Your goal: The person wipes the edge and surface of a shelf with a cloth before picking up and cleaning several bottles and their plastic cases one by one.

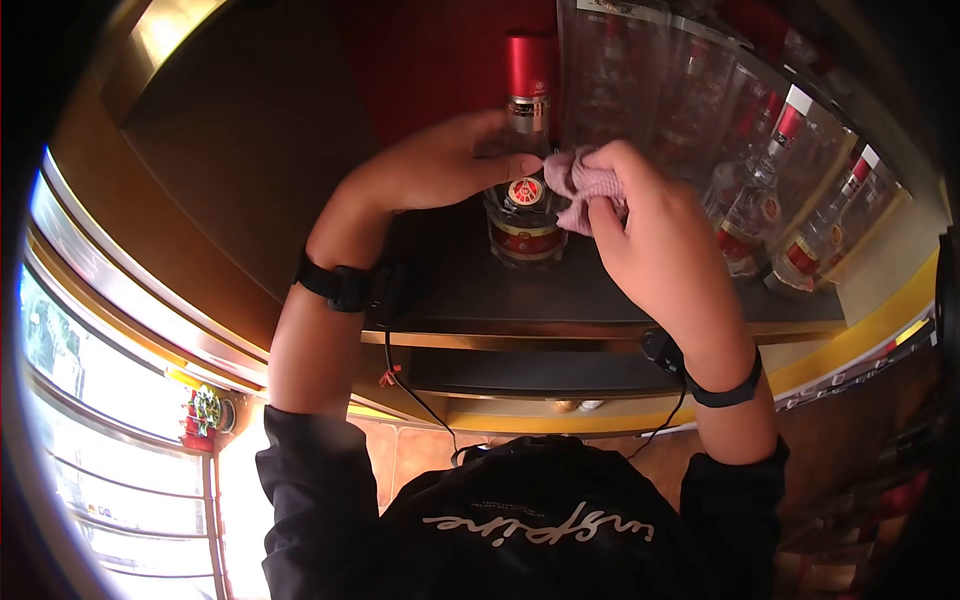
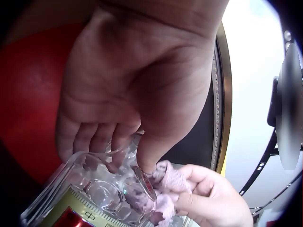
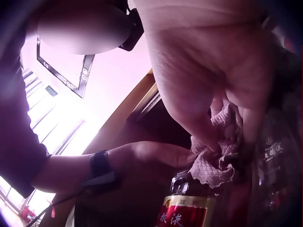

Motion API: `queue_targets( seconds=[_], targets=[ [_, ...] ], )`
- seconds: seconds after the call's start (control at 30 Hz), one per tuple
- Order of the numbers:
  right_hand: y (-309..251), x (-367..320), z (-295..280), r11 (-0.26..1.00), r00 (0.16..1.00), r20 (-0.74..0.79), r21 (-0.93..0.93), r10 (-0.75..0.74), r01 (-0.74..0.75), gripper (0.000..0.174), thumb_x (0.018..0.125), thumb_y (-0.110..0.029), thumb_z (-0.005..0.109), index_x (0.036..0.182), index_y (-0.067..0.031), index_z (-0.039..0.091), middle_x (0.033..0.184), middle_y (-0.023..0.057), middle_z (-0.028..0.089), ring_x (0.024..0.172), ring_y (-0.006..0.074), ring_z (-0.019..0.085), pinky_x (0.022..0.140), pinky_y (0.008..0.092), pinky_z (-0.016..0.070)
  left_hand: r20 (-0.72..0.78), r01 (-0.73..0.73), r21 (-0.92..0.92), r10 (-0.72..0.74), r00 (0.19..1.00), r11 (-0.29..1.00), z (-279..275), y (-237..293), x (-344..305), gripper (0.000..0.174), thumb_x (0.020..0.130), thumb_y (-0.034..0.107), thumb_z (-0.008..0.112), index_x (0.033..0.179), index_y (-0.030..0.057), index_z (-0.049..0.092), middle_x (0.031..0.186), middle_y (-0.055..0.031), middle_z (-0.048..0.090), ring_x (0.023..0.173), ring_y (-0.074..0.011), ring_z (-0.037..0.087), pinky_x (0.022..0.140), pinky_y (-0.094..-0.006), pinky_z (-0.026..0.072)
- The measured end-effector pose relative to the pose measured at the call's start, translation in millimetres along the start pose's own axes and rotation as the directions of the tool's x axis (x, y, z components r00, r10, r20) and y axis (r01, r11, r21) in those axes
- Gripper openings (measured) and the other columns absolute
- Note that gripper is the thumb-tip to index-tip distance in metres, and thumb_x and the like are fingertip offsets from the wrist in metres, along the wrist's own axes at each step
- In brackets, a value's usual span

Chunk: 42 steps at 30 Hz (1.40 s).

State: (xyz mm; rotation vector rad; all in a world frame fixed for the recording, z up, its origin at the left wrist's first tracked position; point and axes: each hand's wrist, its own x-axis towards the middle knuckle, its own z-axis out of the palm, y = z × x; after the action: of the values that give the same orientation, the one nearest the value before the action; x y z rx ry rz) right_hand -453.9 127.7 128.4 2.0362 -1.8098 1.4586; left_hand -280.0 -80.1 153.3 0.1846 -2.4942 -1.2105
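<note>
A clear glass bottle (image 1: 525,245) with a red cap and a red-and-gold label stands upright on a dark shelf. My left hand (image 1: 430,165) curls round its neck and shoulder, the thumb at the front near the round emblem. In the left wrist view the fingers of the left hand (image 2: 128,94) pass behind the bottle's shoulder (image 2: 104,189). My right hand (image 1: 665,235) pinches a crumpled pink cloth (image 1: 580,190) against the bottle's right side. The right wrist view shows the cloth (image 3: 215,165) between thumb and fingers of the right hand (image 3: 213,71), just above the label (image 3: 182,210).
Clear boxes with similar bottles (image 1: 745,205) stand close on the right of the shelf. A gold-edged lower shelf (image 1: 500,372) runs beneath. Cables hang from both wrists. A potted plant (image 1: 205,412) is at the lower left by a bright window.
</note>
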Motion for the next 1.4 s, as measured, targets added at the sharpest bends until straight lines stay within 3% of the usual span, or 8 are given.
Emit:
queue_targets(
  seconds=[0.03, 0.13, 0.47, 0.7, 0.87, 1.03, 1.17, 1.4],
  targets=[
    [-5.7, 5.7, -0.2, 0.997, 1.0, -0.012, 0.07, 0.009, -0.008, 0.026, 0.098, 0.002, 0.068, 0.123, 0.0001, 0.062, 0.11, 0.0248, 0.077, 0.1, 0.0461, 0.076, 0.088, 0.05, 0.0604, -0.011, 0.013, 0.025, -0.012, 1.0, 1.0, -0.5, 1.7, -0.7, 0.053, 0.111, 0.029, 0.075, 0.155, 0.0033, 0.061, 0.142, -0.0151, 0.075, 0.133, -0.0237, 0.07, 0.115, -0.0393, 0.0543],
    [3.3, 13.0, 15.2, 0.964, 0.976, -0.082, -0.192, -0.202, 0.184, 0.025, 0.099, 0.002, 0.068, 0.123, -0.0008, 0.062, 0.108, 0.0246, 0.077, 0.099, 0.0466, 0.076, 0.087, 0.0506, 0.0605, -0.042, 0.011, 0.08, -0.007, 0.999, 0.997, -1.8, -1.6, -0.5, 0.054, 0.11, 0.03, 0.076, 0.155, 0.003, 0.061, 0.14, -0.015, 0.076, 0.132, -0.0238, 0.07, 0.114, -0.0394, 0.0546],
    [4.8, -14.7, 9.1, 0.969, 0.993, 0.109, -0.245, 0.042, -0.014, 0.025, 0.095, -0.003, 0.074, 0.117, -0.0016, 0.061, 0.11, 0.0239, 0.07, 0.103, 0.0495, 0.072, 0.084, 0.0544, 0.0594, -0.08, 0.002, 0.003, -0.002, 0.997, 1.0, 4.0, -1.1, -3.2, 0.044, 0.11, 0.027, 0.078, 0.144, 0.0011, 0.066, 0.126, -0.013, 0.08, 0.117, -0.0191, 0.074, 0.105, -0.0381, 0.0585],
    [20.5, -21.4, 17.7, 0.944, 0.943, 0.332, -0.31, -0.004, 0.114, 0.024, 0.096, -0.004, 0.072, 0.117, 0.0012, 0.061, 0.109, 0.024, 0.072, 0.096, 0.0444, 0.076, 0.083, 0.0514, 0.0647, -0.056, 0.132, -0.035, -0.134, 0.989, 0.991, -0.7, 4.4, -3.6, 0.048, 0.108, 0.019, 0.079, 0.151, 0.0027, 0.062, 0.14, -0.0124, 0.075, 0.132, -0.0209, 0.069, 0.115, -0.0387, 0.0547],
    [1.6, -5.3, -6.0, 0.961, 0.979, 0.202, -0.273, 0.011, 0.045, 0.026, 0.094, -0.002, 0.074, 0.118, -0.002, 0.062, 0.11, 0.0238, 0.073, 0.102, 0.0473, 0.074, 0.087, 0.053, 0.0608, -0.109, -0.007, -0.043, 0.003, 0.994, 0.999, -0.6, -11.8, -3.0, 0.05, 0.107, 0.03, 0.081, 0.142, -0.0014, 0.066, 0.126, -0.0165, 0.08, 0.119, -0.0228, 0.075, 0.107, -0.0394, 0.0581],
    [-14.3, 17.0, -13.2, 0.961, 0.995, 0.031, -0.258, -0.098, 0.103, 0.027, 0.095, -0.001, 0.074, 0.119, -0.0034, 0.061, 0.108, 0.0239, 0.074, 0.104, 0.0495, 0.073, 0.089, 0.0531, 0.0593, -0.062, 0.037, 0.028, -0.035, 0.997, 0.999, -6.9, -4.4, -5.8, 0.05, 0.107, 0.027, 0.081, 0.143, -0.0023, 0.063, 0.131, -0.018, 0.078, 0.124, -0.0242, 0.073, 0.109, -0.0393, 0.0573],
    [-12.9, 32.0, -2.8, 0.923, 0.975, 0.018, -0.318, -0.223, 0.217, 0.028, 0.096, -0.002, 0.074, 0.12, -0.0026, 0.058, 0.107, 0.0264, 0.074, 0.101, 0.0508, 0.073, 0.086, 0.0538, 0.0583, -0.191, 0.03, 0.007, -0.028, 0.981, 1.0, 1.1, 5.0, -14.7, 0.051, 0.108, 0.023, 0.079, 0.143, -0.0026, 0.053, 0.134, -0.0203, 0.076, 0.127, -0.0257, 0.072, 0.109, -0.0399, 0.057],
    [-5.8, 18.2, 2.0, 0.953, 0.986, 0.138, -0.277, -0.089, 0.125, 0.03, 0.098, -0.003, 0.074, 0.122, -0.0015, 0.056, 0.103, 0.0289, 0.073, 0.099, 0.052, 0.074, 0.084, 0.0545, 0.0584, -0.115, 0.002, 0.067, 0.006, 0.993, 0.998, -3.2, -0.7, -17.6, 0.047, 0.11, 0.018, 0.075, 0.143, -0.0009, 0.048, 0.136, -0.0215, 0.074, 0.132, -0.0256, 0.07, 0.111, -0.0402, 0.0552]
  ],
)
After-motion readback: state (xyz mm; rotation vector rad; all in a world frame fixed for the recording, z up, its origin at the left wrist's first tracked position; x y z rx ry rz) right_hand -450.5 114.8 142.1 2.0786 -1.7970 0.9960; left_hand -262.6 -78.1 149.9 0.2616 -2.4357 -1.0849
